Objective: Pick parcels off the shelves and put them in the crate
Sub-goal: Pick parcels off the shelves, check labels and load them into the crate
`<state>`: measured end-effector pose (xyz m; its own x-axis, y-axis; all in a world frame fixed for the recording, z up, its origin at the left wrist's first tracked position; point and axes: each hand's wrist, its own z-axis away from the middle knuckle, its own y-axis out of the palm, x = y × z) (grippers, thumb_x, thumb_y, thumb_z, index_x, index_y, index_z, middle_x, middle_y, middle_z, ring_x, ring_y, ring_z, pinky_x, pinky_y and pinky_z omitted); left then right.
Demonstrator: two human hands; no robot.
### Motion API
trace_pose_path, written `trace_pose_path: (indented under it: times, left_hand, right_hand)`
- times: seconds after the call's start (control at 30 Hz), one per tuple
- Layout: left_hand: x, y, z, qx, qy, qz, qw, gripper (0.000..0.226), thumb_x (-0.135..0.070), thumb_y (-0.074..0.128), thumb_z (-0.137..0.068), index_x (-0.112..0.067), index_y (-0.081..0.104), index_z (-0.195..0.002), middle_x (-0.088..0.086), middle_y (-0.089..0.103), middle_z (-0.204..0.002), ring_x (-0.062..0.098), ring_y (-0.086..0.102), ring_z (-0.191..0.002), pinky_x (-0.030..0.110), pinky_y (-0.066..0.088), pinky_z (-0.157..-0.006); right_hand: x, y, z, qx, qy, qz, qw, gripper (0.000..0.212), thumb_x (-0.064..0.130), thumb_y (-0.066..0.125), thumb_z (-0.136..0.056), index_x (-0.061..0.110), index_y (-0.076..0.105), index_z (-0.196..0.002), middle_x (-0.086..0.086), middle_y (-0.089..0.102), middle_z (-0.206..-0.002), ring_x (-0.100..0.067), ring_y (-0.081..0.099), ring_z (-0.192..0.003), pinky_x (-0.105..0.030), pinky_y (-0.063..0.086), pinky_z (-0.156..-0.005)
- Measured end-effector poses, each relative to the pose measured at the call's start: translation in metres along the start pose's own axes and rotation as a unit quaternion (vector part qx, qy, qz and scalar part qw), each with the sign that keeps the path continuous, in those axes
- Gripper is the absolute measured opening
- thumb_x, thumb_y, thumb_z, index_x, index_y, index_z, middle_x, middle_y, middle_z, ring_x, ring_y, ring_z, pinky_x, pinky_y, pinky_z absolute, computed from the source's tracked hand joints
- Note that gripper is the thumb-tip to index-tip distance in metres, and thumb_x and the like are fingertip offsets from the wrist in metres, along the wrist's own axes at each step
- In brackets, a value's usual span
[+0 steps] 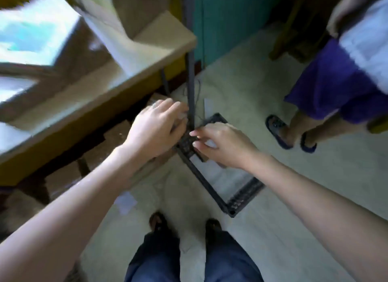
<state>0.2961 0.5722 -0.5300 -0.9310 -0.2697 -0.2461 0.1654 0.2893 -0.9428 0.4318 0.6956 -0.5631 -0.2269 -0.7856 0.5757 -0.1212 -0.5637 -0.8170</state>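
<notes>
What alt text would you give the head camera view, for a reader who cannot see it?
Seen from above and blurred by motion, a person's left hand and right hand meet over the near corner of a black crate on the floor beside a shelf post. What they grip is unclear. Parcels sit on the shelf at left; a second person's sandalled feet stand at right.

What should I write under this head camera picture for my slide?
Both hands, left hand and right hand, reach toward a black crate beside the shelf.
</notes>
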Motion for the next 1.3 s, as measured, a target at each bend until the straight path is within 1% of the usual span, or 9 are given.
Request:
trace_pose_path:
  times: [0.2,0.37,0.43,0.6,0.67,0.83,1.03,1.17,1.3]
  left_hand:
    - [-0.007,-0.213,0.037,-0.135,0.029,-0.135,0.981,0.036,-0.032,0.043,-0.088,-0.011,0.063,-0.11,0.011,0.066,-0.108,0.033,0.063,-0.099,0.043,0.052,-0.081]
    - [0.006,-0.367,0.104,-0.241,-0.014,-0.228,0.943,0.036,-0.036,0.045,-0.087,-0.012,0.065,-0.105,0.011,0.067,-0.102,0.031,0.065,-0.093,0.039,0.052,-0.075]
    - [0.015,-0.413,0.129,-0.287,-0.036,-0.234,0.928,0.033,-0.034,0.048,-0.085,-0.012,0.065,-0.104,0.011,0.067,-0.104,0.031,0.064,-0.094,0.039,0.051,-0.076]
    - [0.041,-0.484,0.178,-0.351,-0.076,-0.249,0.899,0.026,-0.035,0.052,-0.087,-0.019,0.065,-0.103,0.005,0.065,-0.109,0.026,0.061,-0.099,0.034,0.045,-0.075]
    - [0.05,-0.502,0.182,-0.352,-0.093,-0.241,0.9,0.023,-0.031,0.058,-0.088,-0.019,0.065,-0.106,0.004,0.063,-0.114,0.025,0.06,-0.099,0.033,0.045,-0.075]
    - [0.07,-0.531,0.166,-0.248,-0.143,-0.267,0.92,0.033,-0.035,0.051,-0.09,-0.021,0.056,-0.12,0.004,0.054,-0.125,0.024,0.058,-0.103,0.041,0.051,-0.081]
    - [0.09,-0.539,0.12,-0.202,-0.163,-0.28,0.924,0.04,-0.04,0.051,-0.09,-0.024,0.05,-0.127,0.006,0.05,-0.131,0.025,0.055,-0.108,0.037,0.048,-0.08]
    - [0.104,-0.534,0.077,-0.192,-0.167,-0.272,0.928,0.039,-0.039,0.05,-0.09,-0.024,0.049,-0.127,0.005,0.05,-0.132,0.026,0.055,-0.111,0.041,0.05,-0.086]
    - [0.118,-0.529,0.033,-0.202,-0.18,-0.241,0.932,0.037,-0.035,0.048,-0.092,-0.021,0.051,-0.126,0.006,0.052,-0.13,0.025,0.054,-0.113,0.046,0.049,-0.091]
  right_hand:
    - [0.176,-0.115,-0.023,-0.062,-0.172,0.035,0.983,0.03,0.041,0.055,-0.089,0.024,0.065,-0.112,0.005,0.066,-0.098,-0.017,0.063,-0.086,-0.031,0.05,-0.074]
    - [0.324,-0.169,-0.041,-0.123,-0.279,0.038,0.952,0.032,0.035,0.052,-0.092,0.024,0.058,-0.122,0.005,0.066,-0.098,-0.011,0.06,-0.081,-0.025,0.051,-0.072]
    - [0.374,-0.179,-0.047,-0.16,-0.314,0.034,0.935,0.031,0.032,0.052,-0.093,0.023,0.057,-0.122,0.008,0.063,-0.093,-0.008,0.058,-0.077,-0.015,0.046,-0.067]
    - [0.455,-0.199,-0.059,-0.232,-0.353,0.07,0.904,0.028,0.033,0.051,-0.092,0.026,0.056,-0.12,0.016,0.054,-0.09,0.004,0.05,-0.067,-0.01,0.042,-0.06]
    - [0.47,-0.208,-0.067,-0.251,-0.35,0.087,0.898,0.03,0.033,0.052,-0.092,0.025,0.054,-0.12,0.01,0.06,-0.098,0.002,0.05,-0.07,-0.01,0.041,-0.06]
    - [0.474,-0.239,-0.097,-0.249,-0.282,0.18,0.909,0.037,0.033,0.053,-0.092,0.021,0.049,-0.127,-0.004,0.057,-0.127,-0.017,0.058,-0.102,-0.029,0.049,-0.079]
    - [0.433,-0.293,-0.148,-0.256,-0.186,0.193,0.929,0.045,0.035,0.05,-0.093,0.022,0.041,-0.135,-0.009,0.047,-0.135,-0.024,0.053,-0.113,-0.03,0.046,-0.079]
    - [0.405,-0.319,-0.19,-0.234,-0.159,0.19,0.94,0.055,0.039,0.049,-0.092,0.031,0.028,-0.143,-0.01,0.027,-0.151,-0.03,0.037,-0.132,-0.041,0.041,-0.096]
    - [0.396,-0.337,-0.234,-0.184,-0.19,0.244,0.933,0.066,0.052,0.047,-0.09,0.039,0.015,-0.146,-0.004,0.015,-0.156,-0.028,0.019,-0.142,-0.047,0.027,-0.11]
